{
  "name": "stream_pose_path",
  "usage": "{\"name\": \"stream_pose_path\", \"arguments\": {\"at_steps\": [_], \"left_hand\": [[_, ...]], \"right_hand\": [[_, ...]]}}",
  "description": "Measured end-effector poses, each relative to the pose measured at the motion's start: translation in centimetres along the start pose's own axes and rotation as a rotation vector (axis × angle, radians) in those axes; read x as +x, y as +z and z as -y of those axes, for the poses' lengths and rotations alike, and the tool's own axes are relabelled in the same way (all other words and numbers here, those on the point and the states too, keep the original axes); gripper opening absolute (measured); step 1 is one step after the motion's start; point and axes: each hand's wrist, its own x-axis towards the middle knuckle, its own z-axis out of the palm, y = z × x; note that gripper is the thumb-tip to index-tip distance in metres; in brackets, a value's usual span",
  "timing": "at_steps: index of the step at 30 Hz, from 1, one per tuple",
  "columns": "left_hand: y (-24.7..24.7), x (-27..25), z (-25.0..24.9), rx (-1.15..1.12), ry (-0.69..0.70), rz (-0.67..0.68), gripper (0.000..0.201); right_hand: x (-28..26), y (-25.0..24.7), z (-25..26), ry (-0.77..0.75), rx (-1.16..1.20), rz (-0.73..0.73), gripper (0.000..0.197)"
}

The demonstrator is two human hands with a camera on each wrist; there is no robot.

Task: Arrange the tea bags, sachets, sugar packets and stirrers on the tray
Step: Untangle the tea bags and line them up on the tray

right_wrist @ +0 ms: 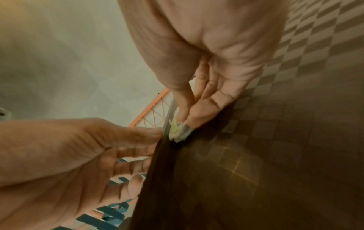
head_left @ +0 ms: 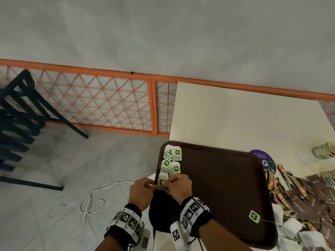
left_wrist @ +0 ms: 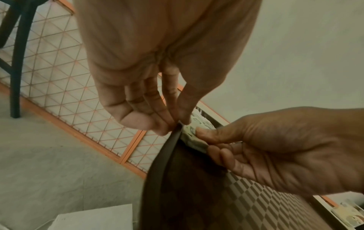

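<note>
From the head camera, four tea bags (head_left: 172, 160) are lying in two pairs at the far left corner of the brown tray (head_left: 226, 178), and a fifth tea bag (head_left: 161, 181) is going down against the tray's left edge just behind them. The right hand (head_left: 178, 185) is pinching it, while the left hand (head_left: 140, 191) is gripping the tray's left rim. A loose green tag (head_left: 254, 216) is lying near the tray's right edge. The sachets (head_left: 290, 192) are still sitting heaped on the table beyond that edge, so most of the job looks undone; no stirrers are showing that I can make out.

From the left wrist, the left hand's fingers (left_wrist: 155, 109) are curling onto the rim.

From the right wrist, the right hand's fingertips (right_wrist: 199, 115) are nipping the tea bag at the rim.
</note>
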Motion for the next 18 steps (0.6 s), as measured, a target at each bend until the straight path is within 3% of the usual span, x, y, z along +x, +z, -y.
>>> {"name": "stream_pose_path", "arguments": {"at_steps": [4,8,12,18], "left_hand": [[0.5,0.4,0.0,0.039,-0.013,-0.022,0.014],[0.6,0.6,0.2,0.098,0.021,-0.006,0.012],[0.4,0.7,0.4,0.096,0.07,0.0,0.008],[0.5,1.8,0.5,0.126,0.067,0.053,0.015]], "right_hand": [[-0.7,-0.7,0.2,-0.022,-0.073,-0.02,0.034],[-3.0,-6.3,-1.1,-0.072,-0.243,0.094,0.028],[-4.3,-16.7,-5.8,-0.028,-0.479,-0.16,0.027],[-7.1,-29.7,-13.2,0.178,-0.468,-0.42,0.016]]}}
